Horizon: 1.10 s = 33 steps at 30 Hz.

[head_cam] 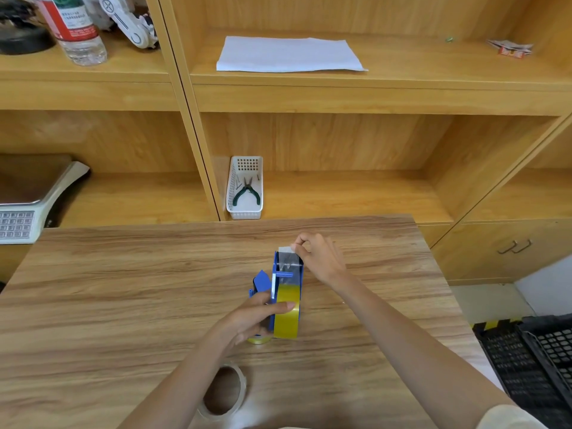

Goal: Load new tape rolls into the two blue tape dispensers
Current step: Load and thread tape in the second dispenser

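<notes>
A blue tape dispenser (286,274) stands on the wooden table (123,289) with a yellowish tape roll (288,320) mounted in it. My left hand (253,317) grips the roll and the dispenser's side, thumb across the tape. My right hand (318,258) pinches the free end of the tape (286,249) at the dispenser's far tip. A second blue dispenser (261,281) lies just left of the first, partly hidden by it and my left hand. Part of another yellow roll (258,339) peeks out under my left hand. An almost used-up clear roll (224,391) lies near me.
A white basket (246,212) with green pliers (246,193) sits on the lower shelf behind the table. A weighing scale (28,205) is at the left. White paper (288,54) lies on the upper shelf. Black crates (535,360) stand at the right.
</notes>
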Each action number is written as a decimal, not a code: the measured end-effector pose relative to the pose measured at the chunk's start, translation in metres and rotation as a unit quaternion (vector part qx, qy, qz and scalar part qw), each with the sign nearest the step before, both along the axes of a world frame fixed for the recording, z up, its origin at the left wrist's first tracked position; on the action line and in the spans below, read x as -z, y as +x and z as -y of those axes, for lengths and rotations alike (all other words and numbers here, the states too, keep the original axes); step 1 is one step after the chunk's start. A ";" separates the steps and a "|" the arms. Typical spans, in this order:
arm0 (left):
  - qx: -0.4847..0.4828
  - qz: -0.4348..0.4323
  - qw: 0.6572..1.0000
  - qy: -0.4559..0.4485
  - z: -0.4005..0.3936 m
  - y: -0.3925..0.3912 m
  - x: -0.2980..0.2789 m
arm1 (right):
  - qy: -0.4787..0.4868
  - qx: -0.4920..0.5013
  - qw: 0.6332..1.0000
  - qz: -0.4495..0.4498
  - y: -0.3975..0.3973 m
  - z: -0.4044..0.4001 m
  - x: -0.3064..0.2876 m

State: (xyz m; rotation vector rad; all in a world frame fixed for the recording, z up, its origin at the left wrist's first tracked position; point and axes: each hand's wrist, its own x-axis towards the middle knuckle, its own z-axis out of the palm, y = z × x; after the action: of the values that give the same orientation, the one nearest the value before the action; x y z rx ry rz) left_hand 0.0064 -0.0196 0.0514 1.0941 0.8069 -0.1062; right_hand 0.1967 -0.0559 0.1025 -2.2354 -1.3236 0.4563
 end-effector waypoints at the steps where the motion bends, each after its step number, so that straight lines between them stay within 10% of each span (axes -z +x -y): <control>1: 0.012 0.002 1.000 0.003 0.001 -0.001 0.001 | 0.004 0.007 1.000 0.001 0.000 0.000 -0.001; 33: 0.008 0.057 0.998 -0.036 0.009 0.001 0.000 | 0.008 0.047 0.999 -0.011 0.014 0.003 0.003</control>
State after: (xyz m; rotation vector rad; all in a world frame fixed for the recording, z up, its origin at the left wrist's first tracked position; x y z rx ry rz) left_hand 0.0071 -0.0285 0.0514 1.0285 0.6873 -0.0846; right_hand 0.2108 -0.0584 0.0999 -2.2621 -1.2009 0.4343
